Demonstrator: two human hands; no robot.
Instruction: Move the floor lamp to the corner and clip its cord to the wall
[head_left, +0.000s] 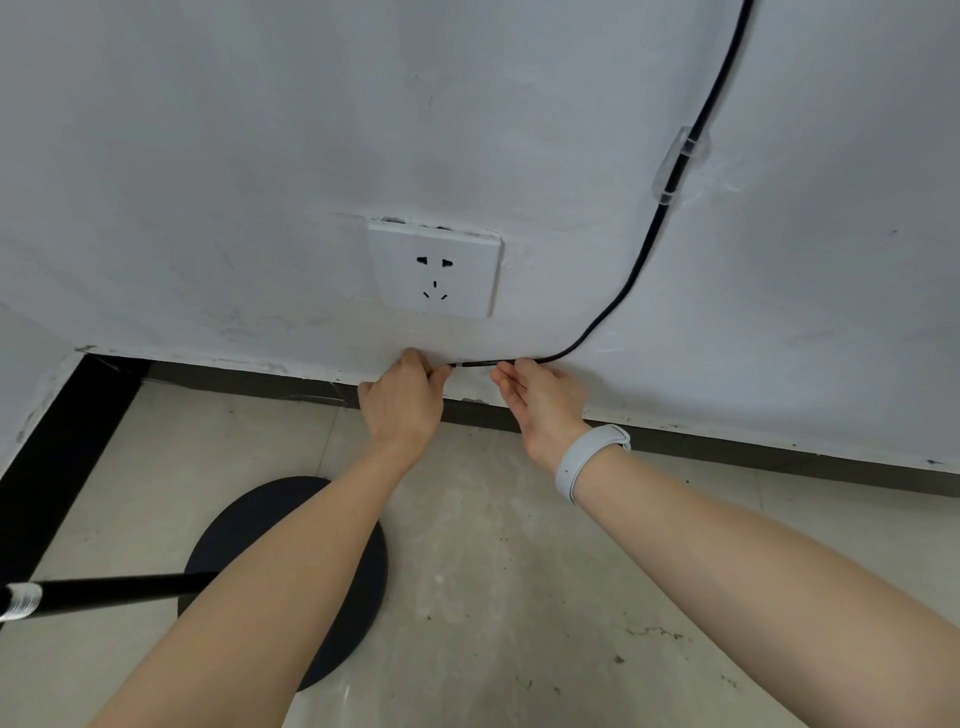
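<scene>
The lamp's black cord (644, 249) runs down the white wall from the top right, through a clear clip (679, 165), then bends left along the wall's bottom edge. My left hand (402, 402) pinches the cord at a small clear clip (457, 370) low on the wall. My right hand (543, 400), with a white wristband, holds the cord just right of that clip. The lamp's round black base (358, 587) sits on the floor near the corner, partly hidden by my left forearm; its black pole (119, 592) leans out to the left.
A white wall socket (435, 270) sits above my hands with nothing plugged in. A dark skirting board (753, 454) lines the wall's foot, and a black strip (57, 457) runs along the left wall. The floor is beige tile.
</scene>
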